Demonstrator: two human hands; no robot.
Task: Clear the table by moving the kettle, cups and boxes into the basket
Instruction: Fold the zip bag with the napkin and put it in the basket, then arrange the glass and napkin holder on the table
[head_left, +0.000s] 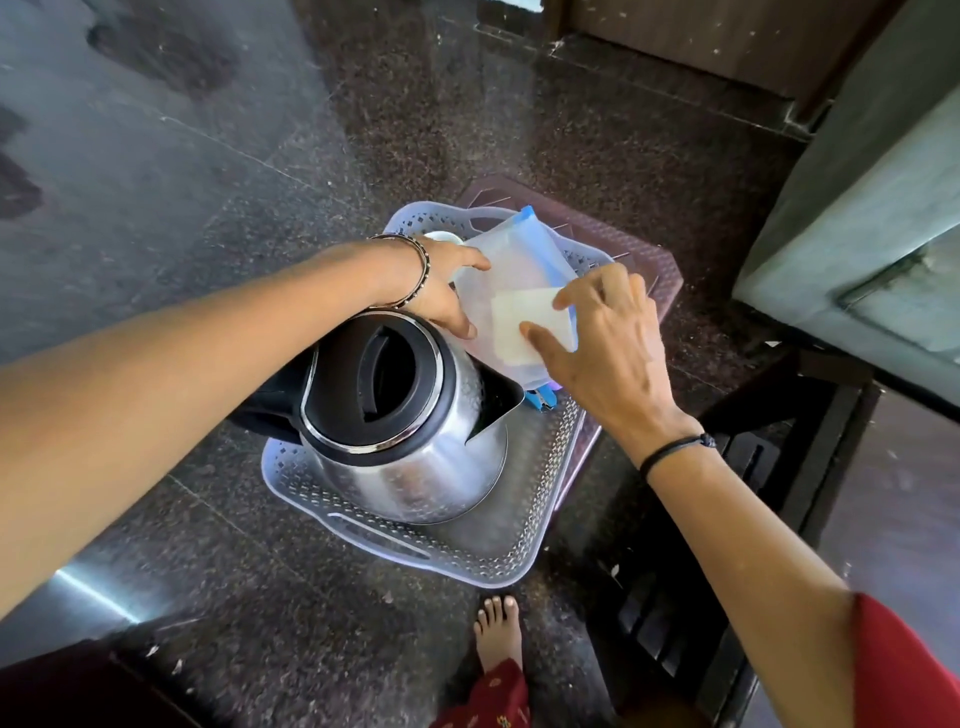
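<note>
Two hands, left (441, 291) and right (613, 353), tight around tilted box (514, 270), long axis near-to-far

left hand (441, 291) — arm extended, fingers grip box (514, 270) | right hand (608, 358) — arm extended, thumb and forefinger pinch it

Bare floor of the basket (519, 499) beside the kettle (405, 415), far end crowded by the box (519, 280).
</note>
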